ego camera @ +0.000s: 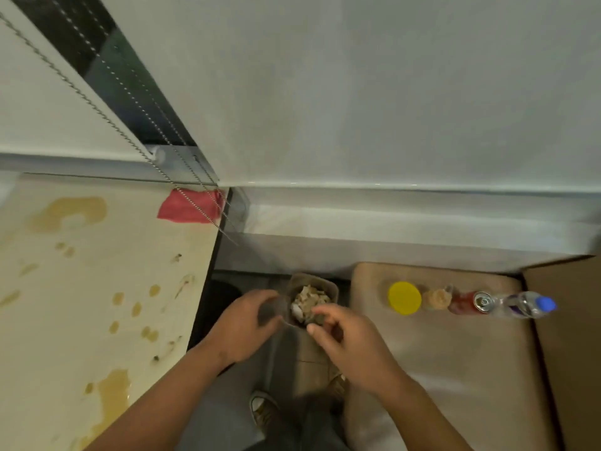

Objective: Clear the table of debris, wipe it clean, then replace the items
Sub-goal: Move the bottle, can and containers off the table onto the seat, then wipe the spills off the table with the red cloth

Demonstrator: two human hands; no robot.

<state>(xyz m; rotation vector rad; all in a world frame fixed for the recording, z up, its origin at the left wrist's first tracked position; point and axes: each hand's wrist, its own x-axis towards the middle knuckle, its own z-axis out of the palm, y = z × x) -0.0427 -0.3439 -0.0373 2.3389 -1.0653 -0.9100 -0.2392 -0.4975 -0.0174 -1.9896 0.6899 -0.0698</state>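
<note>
Step in hand: debris removal, judged unfinished; wiping not yet begun.
Bin (328,284): small dark container at lower centre of the frame, below table level, between the table and the cushioned seat; holds a heap of pale crumpled scraps (309,302), near full.
Key relation: the bin lies just ahead of both hands, towards the upper part of the frame; both hands are at its near rim, the left at its left side, the right over its near right corner. Neither is clearly nearer.
Left hand (242,325): fingers curled round a dark object at the bin's left edge; whether that is the bin's wall or a separate item I cannot tell, blurred.
Right hand (341,336): fingers loosely bent over the bin's mouth, apparently pinching a small dark scrap; not certain.
Table (97,288): cream top, left half of frame, marked with brown spill patches and small crumbs; lies left of the hands.
Red cloth (188,206): on the table's far right corner, well apart from the hands, untouched.
Removed items: yellow-lidded jar (404,297), small shaker (437,299), red can (468,302), water bottle (527,304), in a row on the seat (439,369) at right.
Next move, judged: release into the bin, then reach up-left for the cloth.
</note>
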